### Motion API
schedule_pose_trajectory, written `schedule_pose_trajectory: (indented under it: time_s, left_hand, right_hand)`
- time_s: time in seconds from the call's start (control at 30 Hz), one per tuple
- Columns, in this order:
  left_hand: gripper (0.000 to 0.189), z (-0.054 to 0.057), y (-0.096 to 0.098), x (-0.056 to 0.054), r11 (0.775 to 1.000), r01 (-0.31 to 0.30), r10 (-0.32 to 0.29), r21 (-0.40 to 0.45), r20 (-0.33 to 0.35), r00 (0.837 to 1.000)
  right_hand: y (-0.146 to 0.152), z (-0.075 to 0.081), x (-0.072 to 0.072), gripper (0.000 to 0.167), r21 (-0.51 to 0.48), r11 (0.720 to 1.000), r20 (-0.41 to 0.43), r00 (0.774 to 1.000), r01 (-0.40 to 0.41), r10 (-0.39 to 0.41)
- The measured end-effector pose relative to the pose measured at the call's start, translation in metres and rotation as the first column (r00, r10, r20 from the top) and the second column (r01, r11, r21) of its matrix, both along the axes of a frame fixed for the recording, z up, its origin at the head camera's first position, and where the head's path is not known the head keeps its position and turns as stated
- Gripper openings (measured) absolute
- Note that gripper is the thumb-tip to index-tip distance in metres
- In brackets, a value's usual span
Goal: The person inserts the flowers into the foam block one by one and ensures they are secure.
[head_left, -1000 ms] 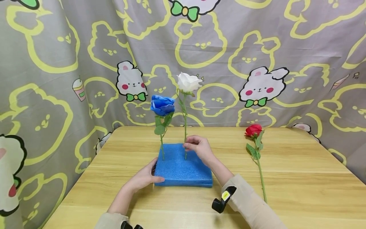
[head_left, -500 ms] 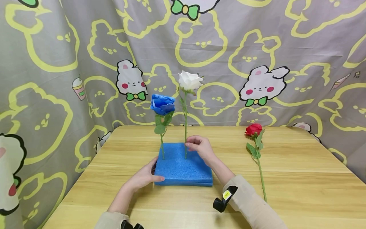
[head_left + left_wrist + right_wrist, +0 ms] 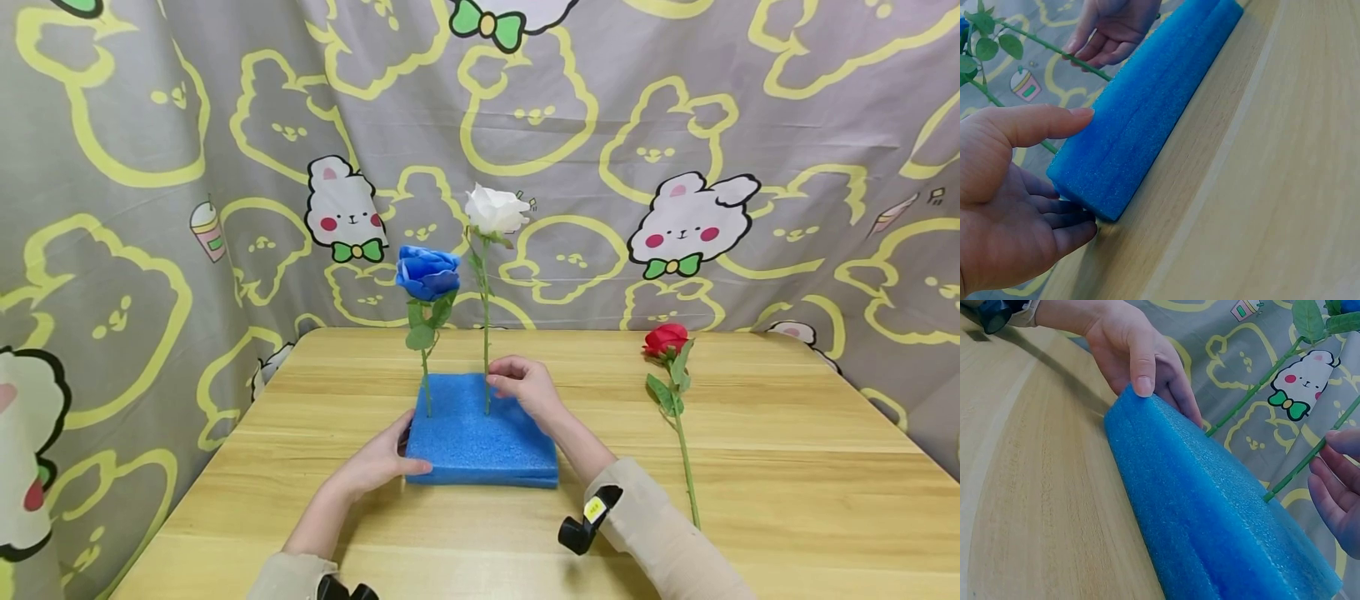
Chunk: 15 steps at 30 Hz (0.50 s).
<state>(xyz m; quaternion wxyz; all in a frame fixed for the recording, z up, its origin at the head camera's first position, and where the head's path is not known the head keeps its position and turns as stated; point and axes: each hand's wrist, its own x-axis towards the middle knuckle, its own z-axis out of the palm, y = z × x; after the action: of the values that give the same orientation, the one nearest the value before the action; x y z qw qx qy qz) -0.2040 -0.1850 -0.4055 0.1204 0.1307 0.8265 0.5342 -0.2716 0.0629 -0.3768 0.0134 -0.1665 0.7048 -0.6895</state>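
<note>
A white rose stands nearly upright, the bottom of its stem in a blue foam block. Low on that stem, a little above the foam, the thumb and fingertips of my right hand pinch it. My left hand grips the block's near left corner, thumb over the top and the other fingers at the side, as the left wrist view shows on the foam. A blue rose with green leaves stands in the block's left part, untouched by either hand.
To the right, a red rose lies on the wooden table, its stem pointing toward the near side. A grey curtain with cartoon animals hangs behind the table. Black wrist cameras sit on both sleeves.
The white rose's bloom has swayed slightly right and back. My right fingertips have shifted a touch rightward at the stem. My left hand and the foam block hold still.
</note>
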Motion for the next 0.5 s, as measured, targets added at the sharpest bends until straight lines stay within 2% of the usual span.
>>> schedule_pose_trajectory:
  time_s: [0.23,0.5]
  left_hand:
    - [0.096,-0.0003,0.0004,-0.0008,1.0,0.013,-0.013,0.009,0.008,1.0]
    - [0.097,-0.0001,0.0007,-0.0005,1.0,0.002,-0.002,0.009,0.007,1.0]
  right_hand:
    - [0.0017,-0.0012,-0.0007,0.021,0.015,1.0,-0.004,1.0,-0.002,0.002]
    - [0.0058,-0.003,-0.0037,0.021,0.007,1.0,-0.007,1.0,0.01,-0.01]
